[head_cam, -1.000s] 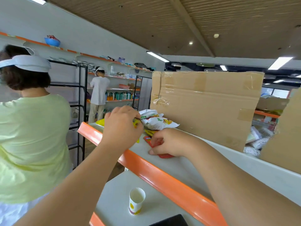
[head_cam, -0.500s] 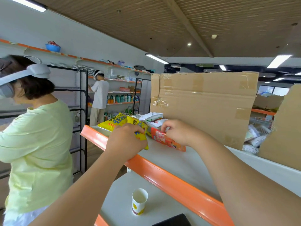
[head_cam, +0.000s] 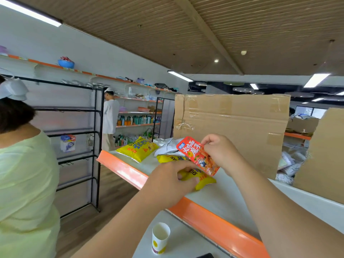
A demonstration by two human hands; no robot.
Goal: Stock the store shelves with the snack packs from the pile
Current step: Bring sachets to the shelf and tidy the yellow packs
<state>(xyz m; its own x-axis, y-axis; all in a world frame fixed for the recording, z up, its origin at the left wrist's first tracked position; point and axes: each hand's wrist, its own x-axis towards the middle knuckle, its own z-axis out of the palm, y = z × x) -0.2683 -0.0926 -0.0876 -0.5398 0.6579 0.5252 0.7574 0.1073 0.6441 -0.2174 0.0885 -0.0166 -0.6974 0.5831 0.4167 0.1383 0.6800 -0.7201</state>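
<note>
6 o'clock, nearest: paper cup point(head_cam: 160, 237), upright. Centre: left hand point(head_cam: 167, 181), gripping yellow snack pack point(head_cam: 202, 178) flat on orange-edged shelf point(head_cam: 214, 221). 1 o'clock of it: right hand point(head_cam: 221, 151), pinching red snack pack point(head_cam: 197, 155) by top edge, tilted. 11 o'clock, farther: second yellow pack point(head_cam: 137, 148), white pack point(head_cam: 168, 147). Behind: cardboard panel point(head_cam: 232, 123).

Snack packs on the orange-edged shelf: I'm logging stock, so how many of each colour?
Yellow packs: 2, the far yellow pack and the near yellow pack gripped by the left hand.
Red pack: 1, in the right hand.
White pack: 1.
Total: 4.
</note>
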